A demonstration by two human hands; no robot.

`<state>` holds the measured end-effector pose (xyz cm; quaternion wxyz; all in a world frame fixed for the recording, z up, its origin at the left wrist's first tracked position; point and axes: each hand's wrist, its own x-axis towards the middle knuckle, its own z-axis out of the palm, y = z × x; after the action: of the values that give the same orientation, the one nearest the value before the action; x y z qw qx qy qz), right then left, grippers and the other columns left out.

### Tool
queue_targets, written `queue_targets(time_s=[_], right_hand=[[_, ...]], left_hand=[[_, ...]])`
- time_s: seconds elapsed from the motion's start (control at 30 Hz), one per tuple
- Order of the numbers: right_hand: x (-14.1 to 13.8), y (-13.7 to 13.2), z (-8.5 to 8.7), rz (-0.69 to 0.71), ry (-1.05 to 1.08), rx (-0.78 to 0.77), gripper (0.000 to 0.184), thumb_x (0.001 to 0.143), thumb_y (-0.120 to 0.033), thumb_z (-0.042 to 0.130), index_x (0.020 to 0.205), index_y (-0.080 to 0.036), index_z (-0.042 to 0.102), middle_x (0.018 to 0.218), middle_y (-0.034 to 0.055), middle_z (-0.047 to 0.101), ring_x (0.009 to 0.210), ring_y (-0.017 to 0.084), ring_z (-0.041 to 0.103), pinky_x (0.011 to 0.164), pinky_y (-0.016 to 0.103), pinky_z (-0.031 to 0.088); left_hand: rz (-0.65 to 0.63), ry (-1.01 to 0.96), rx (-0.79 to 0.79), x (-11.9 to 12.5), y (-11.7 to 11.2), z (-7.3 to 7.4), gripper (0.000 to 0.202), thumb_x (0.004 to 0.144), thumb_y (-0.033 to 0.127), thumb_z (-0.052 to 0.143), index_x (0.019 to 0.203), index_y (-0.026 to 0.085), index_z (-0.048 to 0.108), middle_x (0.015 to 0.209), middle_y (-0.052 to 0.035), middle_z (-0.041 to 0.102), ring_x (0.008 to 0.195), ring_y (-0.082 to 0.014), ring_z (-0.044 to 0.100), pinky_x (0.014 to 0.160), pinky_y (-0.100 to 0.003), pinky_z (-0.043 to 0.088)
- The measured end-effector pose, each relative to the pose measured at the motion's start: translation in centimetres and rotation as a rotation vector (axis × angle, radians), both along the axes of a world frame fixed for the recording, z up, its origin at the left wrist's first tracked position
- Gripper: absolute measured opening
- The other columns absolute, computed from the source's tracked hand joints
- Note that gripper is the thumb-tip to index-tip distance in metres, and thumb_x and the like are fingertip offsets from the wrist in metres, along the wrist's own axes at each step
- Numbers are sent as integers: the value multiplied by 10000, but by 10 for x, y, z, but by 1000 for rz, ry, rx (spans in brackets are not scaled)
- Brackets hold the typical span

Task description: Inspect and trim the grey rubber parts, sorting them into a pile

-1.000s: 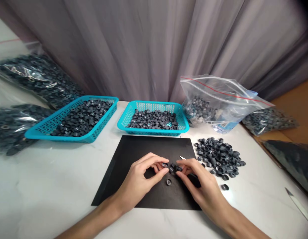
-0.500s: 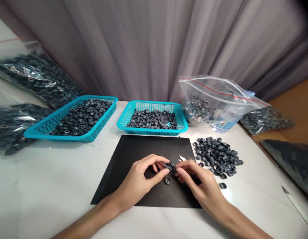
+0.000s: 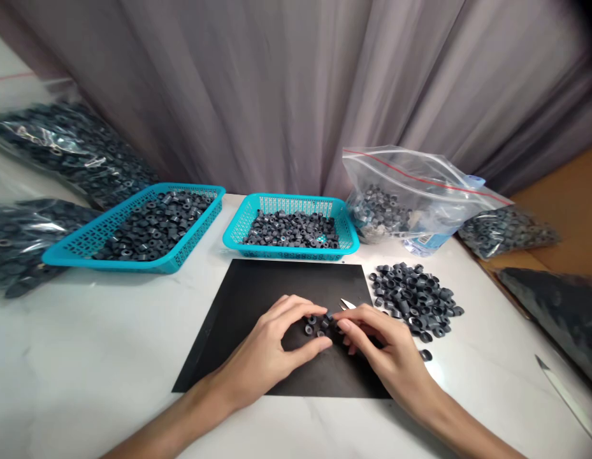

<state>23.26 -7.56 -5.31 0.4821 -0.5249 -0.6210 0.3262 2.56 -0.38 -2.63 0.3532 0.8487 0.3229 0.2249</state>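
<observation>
My left hand (image 3: 271,341) is open over the black mat (image 3: 257,287), its thumb and fingers spread on the left of a small cluster of dark grey ring-shaped caps (image 3: 311,320). These caps lie close together on the mat, some with their hollow side showing. My right hand (image 3: 379,338) has its thumb and index finger pinched at the cluster's right edge, on a small dark grey cap (image 3: 329,316) partly hidden by the fingertips. Just behind the right fingers the pointed metal tips of a tool (image 3: 347,304) show; the hand covers its remainder.
A pile of loose caps (image 3: 415,296) lies right of the mat. Two turquoise baskets (image 3: 290,255) (image 3: 109,264) of small grey parts stand behind. Zip bags (image 3: 382,204) of parts flank both sides. A pointed metal tool (image 3: 563,395) lies at the far right.
My left thumb and fingers have parted and let go of the caps, which now sit on the mat as a cluster. My right hand stays nearly in place.
</observation>
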Motion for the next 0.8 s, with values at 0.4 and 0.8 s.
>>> queue_targets(time_s=[0.4, 0.8], right_hand=[[2, 2, -7, -11, -348, 119, 229, 1006, -177, 480, 1188, -232, 607, 981, 58, 563, 827, 180, 596, 746, 300, 520], [4, 4, -7, -3, -422, 68, 117, 1025, -194, 453, 1041, -235, 562, 986, 42, 551, 840, 176, 564, 747, 297, 468]], left_hand=[[4, 230, 177, -7, -8, 4, 453, 894, 421, 639, 1291, 278, 475, 1301, -38, 549, 1215, -238, 510, 1055, -409, 433], [78, 21, 141, -7, 2, 9, 151, 1007, 219, 452, 1070, 253, 585, 1070, 6, 615, 1055, -152, 568, 958, -307, 438]])
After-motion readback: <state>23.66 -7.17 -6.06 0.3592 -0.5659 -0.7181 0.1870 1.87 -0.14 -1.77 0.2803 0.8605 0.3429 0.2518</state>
